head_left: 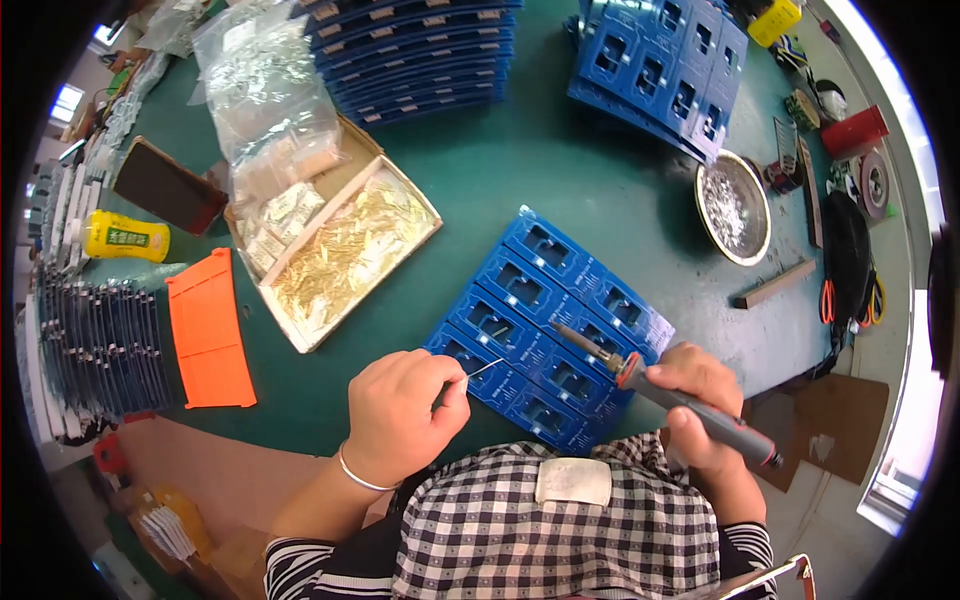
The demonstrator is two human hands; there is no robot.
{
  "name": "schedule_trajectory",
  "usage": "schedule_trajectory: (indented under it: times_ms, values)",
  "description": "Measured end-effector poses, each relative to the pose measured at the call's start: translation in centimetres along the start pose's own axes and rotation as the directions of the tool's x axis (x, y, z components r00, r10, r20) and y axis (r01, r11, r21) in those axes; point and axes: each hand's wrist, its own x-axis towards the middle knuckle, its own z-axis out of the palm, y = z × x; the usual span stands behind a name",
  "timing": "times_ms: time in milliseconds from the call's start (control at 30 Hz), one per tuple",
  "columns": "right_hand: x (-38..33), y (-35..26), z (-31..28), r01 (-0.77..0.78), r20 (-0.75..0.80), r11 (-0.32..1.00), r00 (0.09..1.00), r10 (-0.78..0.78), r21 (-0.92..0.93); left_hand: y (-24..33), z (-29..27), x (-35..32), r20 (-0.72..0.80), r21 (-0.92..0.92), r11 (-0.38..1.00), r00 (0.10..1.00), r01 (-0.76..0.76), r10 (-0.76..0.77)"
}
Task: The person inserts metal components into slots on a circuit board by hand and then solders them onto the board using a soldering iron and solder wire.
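Observation:
A blue circuit board panel (540,385) with several square cut-outs lies tilted on the green bench in front of me. My right hand (705,400) is wrapped round the grey and red handle of a soldering iron (715,425). The iron's tip points up and left, over the middle of the panel; whether it touches cannot be made out. At the panel's left edge, my left hand (405,410) pinches a thin silvery solder wire (487,367). The wire's free end reaches over the panel, a short way from the iron's tip.
Left of the panel stands a cardboard box (430,212) of small gold-coloured metal parts, beside an orange plastic piece (212,330). Blue panels stack at the back (410,60) and back right (650,70). A metal bowl (765,225) of silvery bits and a small bar (775,284) are at right.

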Motion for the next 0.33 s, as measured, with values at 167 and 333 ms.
schedule_trajectory:
  times_ms: [167, 333]
  values:
    - [-1.5, 0.6, -2.0, -0.069, 0.053, 0.998, 0.996, 0.070, -0.012, 1.2, 2.0, 0.6, 0.012, -0.055, 0.991, 0.992, -0.124, 0.125]
    - [-2.1, 0.5, -2.1, -0.058, 0.076, 0.997, 0.995, 0.062, -0.056, 1.2, 2.2, 1.1, 0.056, 0.039, 0.991, 0.990, -0.130, 0.128]
